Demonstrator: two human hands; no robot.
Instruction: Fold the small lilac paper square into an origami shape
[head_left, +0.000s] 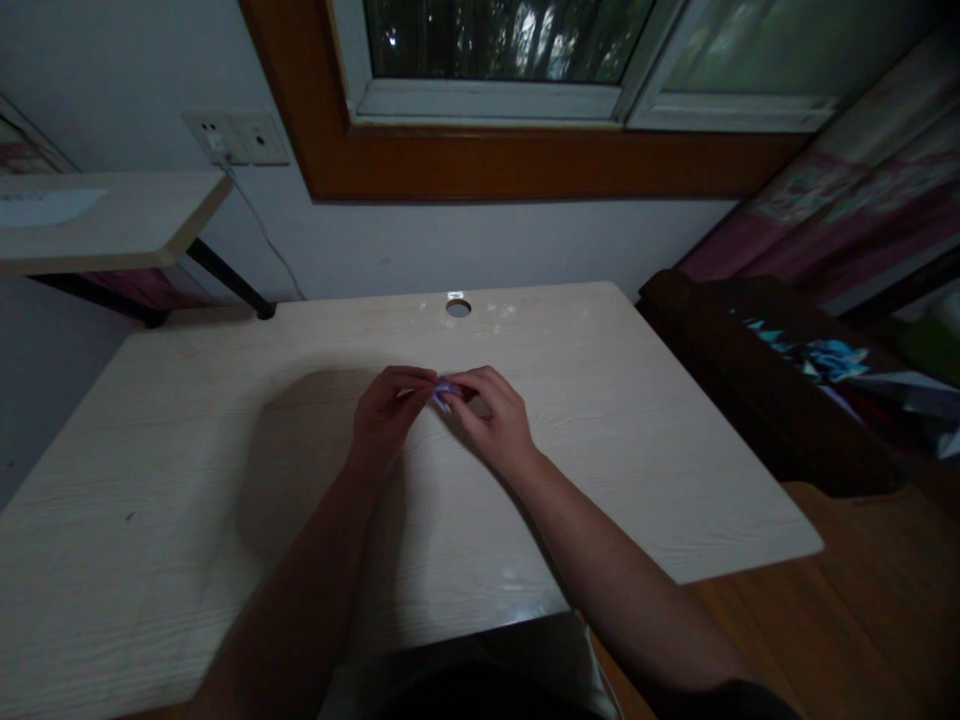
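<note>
Left grip (382,412) and right grip (496,412) both pinched closed on a small purple piece (443,393)

Room's dim. Sliding window (502,40) up top: white frame, dark tree shapes in the glass, brown wood surround (525,165). Wall (420,245) is pale. Outlet plates (236,138) left of window, white cable (262,222) plugged in, hanging to the table's far edge. Table (637,430): light wood-grain top, round hole (458,309) near far edge, glare spots around it. Raised shelf (112,235) on black legs (229,278) far left. Right side: pink floral curtain (825,200), dark wood furniture (750,400), brown wood floor (750,600).
</note>
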